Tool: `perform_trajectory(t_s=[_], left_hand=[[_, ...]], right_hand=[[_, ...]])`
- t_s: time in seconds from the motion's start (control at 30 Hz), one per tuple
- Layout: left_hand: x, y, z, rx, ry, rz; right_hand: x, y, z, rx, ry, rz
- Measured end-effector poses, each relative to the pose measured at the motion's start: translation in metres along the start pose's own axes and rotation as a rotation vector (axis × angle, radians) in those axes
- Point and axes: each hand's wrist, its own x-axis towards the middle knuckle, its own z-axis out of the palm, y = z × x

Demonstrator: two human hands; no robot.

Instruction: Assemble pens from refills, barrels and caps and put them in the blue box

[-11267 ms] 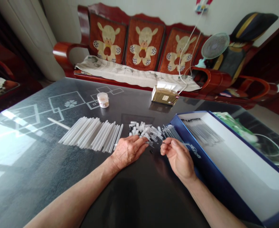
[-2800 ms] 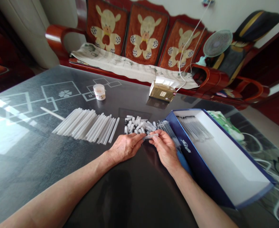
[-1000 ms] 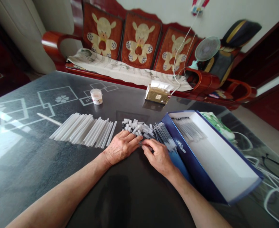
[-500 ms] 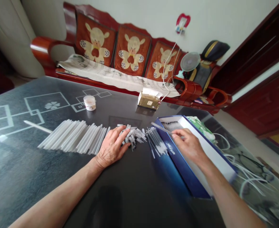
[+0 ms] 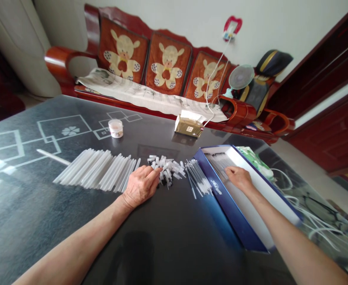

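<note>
My left hand (image 5: 142,183) is closed, its fingertips pressed together at the left edge of a pile of small clear and black pen caps (image 5: 168,168). What it pinches there is hidden. Beside it on the left lies a row of translucent white pen barrels (image 5: 93,170). My right hand (image 5: 239,177) is closed inside a blue, white-lined box (image 5: 263,194), at the near ends of a row of pens (image 5: 220,160). Whether a pen is between its fingers is hidden. Dark thin pen refills (image 5: 198,176) with pale ends lie against the box's left side.
One loose barrel (image 5: 53,157) lies at the far left of the dark glossy table (image 5: 162,237). Farther back stand a small lidded tub (image 5: 115,128) and a tissue pack (image 5: 189,124). A green packet (image 5: 255,160) and white cables (image 5: 313,221) lie right of the box.
My right hand has lowered the pen it held into the box, over the row there. My left hand's fingers, spread over the caps before, have drawn together at the pile's edge.
</note>
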Motion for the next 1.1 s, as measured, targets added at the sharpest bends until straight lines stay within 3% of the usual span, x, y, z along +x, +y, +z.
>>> perform_trajectory(t_s=[0.13,0.27,0.4,0.5,0.6,0.73,0.9,1.1], left_hand=[[-0.002,0.000,0.000,0.023,-0.004,-0.020],[-0.001,0.004,-0.004,0.059,-0.088,-0.001],[0.009,0.007,-0.015,0.223,-0.252,-0.163],[0.020,0.002,-0.027,0.340,-0.424,-0.372],[0.027,-0.006,-0.036,0.371,-0.588,-0.531],[0.026,-0.007,-0.038,0.333,-0.733,-0.571],[0.015,0.002,-0.029,0.394,-0.691,-0.533],[0.012,0.003,-0.026,0.388,-0.638,-0.463]], right_hand=[[0.000,-0.007,-0.003,-0.047,-0.038,-0.063],[0.003,-0.014,-0.018,-0.067,-0.035,-0.043],[-0.013,-0.045,-0.050,0.101,0.213,-0.107],[-0.050,-0.089,-0.063,0.373,0.370,-0.307],[-0.093,-0.134,-0.052,0.549,0.396,-0.473],[-0.124,-0.168,-0.011,0.646,0.293,-0.520],[-0.124,-0.173,0.022,0.689,0.327,-0.473],[-0.124,-0.176,0.025,0.740,0.348,-0.456]])
